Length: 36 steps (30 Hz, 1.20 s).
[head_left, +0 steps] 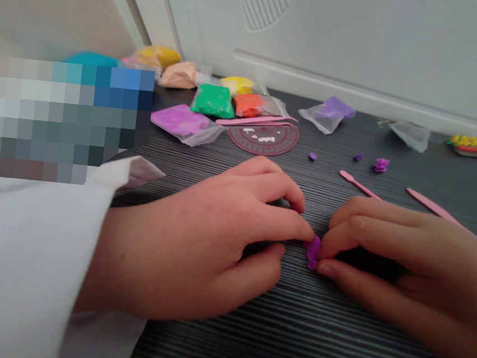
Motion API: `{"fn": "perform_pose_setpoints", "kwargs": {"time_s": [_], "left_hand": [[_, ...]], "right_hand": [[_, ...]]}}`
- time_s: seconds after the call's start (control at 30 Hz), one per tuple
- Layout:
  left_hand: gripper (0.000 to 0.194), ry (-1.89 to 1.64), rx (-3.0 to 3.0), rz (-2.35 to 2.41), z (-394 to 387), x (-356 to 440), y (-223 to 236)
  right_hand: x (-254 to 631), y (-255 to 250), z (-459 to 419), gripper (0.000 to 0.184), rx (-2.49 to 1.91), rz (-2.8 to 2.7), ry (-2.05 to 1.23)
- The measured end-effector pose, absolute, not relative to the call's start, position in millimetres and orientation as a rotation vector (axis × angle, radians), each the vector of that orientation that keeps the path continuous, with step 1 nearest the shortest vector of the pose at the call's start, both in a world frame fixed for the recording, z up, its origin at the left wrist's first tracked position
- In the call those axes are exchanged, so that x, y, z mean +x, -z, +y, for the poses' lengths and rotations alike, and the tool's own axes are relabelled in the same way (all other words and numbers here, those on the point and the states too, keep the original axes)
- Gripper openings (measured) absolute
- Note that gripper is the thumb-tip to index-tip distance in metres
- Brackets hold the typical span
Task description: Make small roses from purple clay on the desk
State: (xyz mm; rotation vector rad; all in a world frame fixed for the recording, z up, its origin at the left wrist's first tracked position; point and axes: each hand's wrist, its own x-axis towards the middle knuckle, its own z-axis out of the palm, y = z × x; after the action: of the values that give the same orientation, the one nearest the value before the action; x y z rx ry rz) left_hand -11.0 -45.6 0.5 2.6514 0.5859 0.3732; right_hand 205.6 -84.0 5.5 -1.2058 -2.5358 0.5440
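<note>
A small, flattened strip of purple modelling clay (312, 250) lies on the dark, ribbed tabletop (290, 341) between my hands. My left hand (203, 232) reaches in from the left; its index fingertip touches the clay's upper end, while the thumb stays apart from it. At the clay's right edge, the thumb and bent index finger of my right hand (396, 250) pinch it. Beyond the hands are a little purple clay ball (312, 156), a small dark purple piece (359, 156) and a ruffled, brighter purple piece (382, 165).
Two pink modelling tools (358, 183) (434, 206) lie behind my right hand. Farther back are a round protractor plate (263, 138), bagged green clay (213, 100), magenta clay (180, 120) and violet clay (333, 107). A yellow-and-red clay piece (469, 146) sits at right, before a white panel (361, 44).
</note>
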Motion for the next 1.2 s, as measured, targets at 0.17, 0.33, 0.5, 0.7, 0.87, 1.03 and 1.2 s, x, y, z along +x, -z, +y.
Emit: {"fn": "perform_pose_setpoints", "kwargs": {"time_s": [0.17,0.33,0.5,0.7,0.87,1.03,1.2], "left_hand": [[0.026,-0.364,2.644,0.587,-43.8,-9.7,0.6],[0.026,-0.37,2.636,0.599,-43.8,-10.3,1.2],[0.026,-0.379,2.641,0.6,-44.3,-10.7,1.3],[0.027,-0.374,2.648,0.593,-45.1,-11.3,1.3],[0.027,-0.382,2.654,0.596,-45.9,-10.6,0.9],[0.027,-0.391,2.652,0.595,-44.6,-10.1,1.7],[0.026,-0.381,2.654,0.596,-43.7,-9.9,1.4]], "right_hand": [[207.3,-7.3,-86.6,0.011,-1.197,-2.473,-0.531],[209.7,-6.9,-91.1,0.015,-1.229,-2.535,-0.47],[209.2,-6.1,-91.6,0.016,-1.169,-2.565,-0.419],[206.7,-4.8,-92.5,0.019,-1.153,-2.542,-0.386],[206.0,-2.7,-92.4,0.016,-1.165,-2.528,-0.351],[206.4,-2.0,-91.6,0.014,-1.174,-2.526,-0.393],[204.8,-2.1,-92.8,0.017,-1.219,-2.52,-0.389]]}}
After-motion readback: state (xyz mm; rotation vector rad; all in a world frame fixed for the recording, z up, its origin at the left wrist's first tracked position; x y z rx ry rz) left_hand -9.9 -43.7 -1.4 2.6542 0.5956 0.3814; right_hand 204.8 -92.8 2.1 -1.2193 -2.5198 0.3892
